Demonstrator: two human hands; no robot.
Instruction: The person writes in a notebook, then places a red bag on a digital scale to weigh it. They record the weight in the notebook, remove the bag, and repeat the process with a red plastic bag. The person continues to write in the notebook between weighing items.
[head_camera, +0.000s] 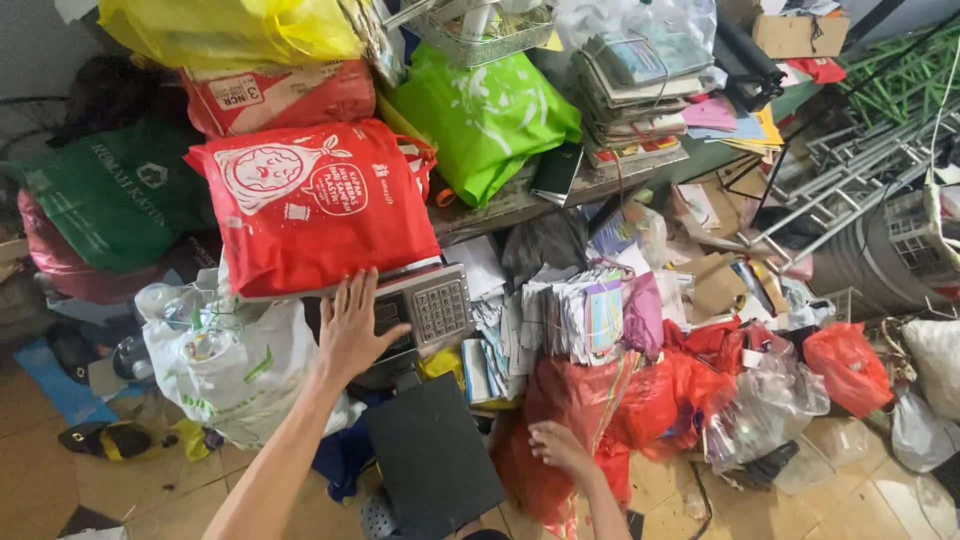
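Note:
My left hand (352, 325) lies flat with fingers spread on the display head of a weighing scale (428, 305), beside its grey keypad. Below the head sits the scale's dark square platform (432, 462). A red cloth bag (315, 200) with white print rests just behind the scale head. My right hand (558, 447) is low in the view, its fingers curled on a red plastic bag (575, 400) that lies on the floor to the right of the platform. Whether that hand grips the bag or only rests on it is unclear.
Bundles of paper and booklets (560, 315) stand right of the scale. A white sack of bottles (235, 365) lies at left. A green bag (485, 115) and stacked books (630, 85) sit on a table behind. More red bags (845, 365) and metal racks (860, 170) crowd the right.

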